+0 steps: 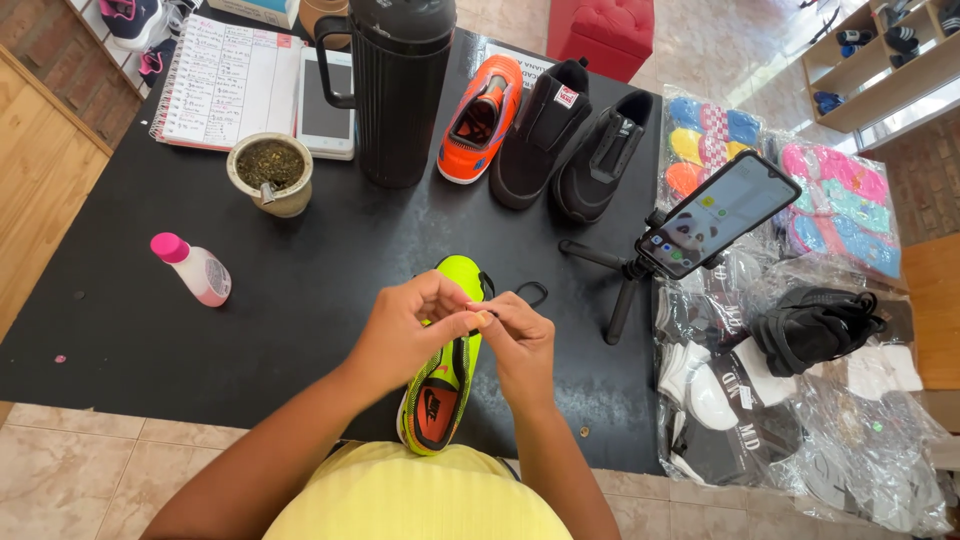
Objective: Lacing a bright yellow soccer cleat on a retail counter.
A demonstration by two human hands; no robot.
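In the head view, the neon yellow shoe (440,385) lies on the black table top (300,290), its heel toward the person and its toe pointing away. Both hands meet just above the middle of this shoe. The left hand (410,330) and the right hand (520,345) have their fingertips pressed together on something small and thin, probably the black lace (530,293), but the fingers hide the exact point of the pinch. A loop of the lace shows just beside the shoe, on the right. The middle part of the shoe is covered by the hands, and its heel is partly cut by the yellow shirt (420,500).

Beyond the shoe stands a tall black thermos jug (395,95), cut off at the top edge. Right of the jug there are an orange shoe (480,120) and two black shoes (570,140). Left of the jug stand a gourd cup (270,172) full of green herb, a white phone (325,105) and a spiral notebook (225,80). Left of the yellow shoe, well apart, lies a small bottle with pink cap (195,268). Right of the shoe a phone on a small tripod (715,215) stands, and behind it plastic bags of socks (800,400), hard to make out through the shine.

The table stands on a beige tile floor (80,460). A red stool (605,35) and wooden shelves (890,60) are farther back.
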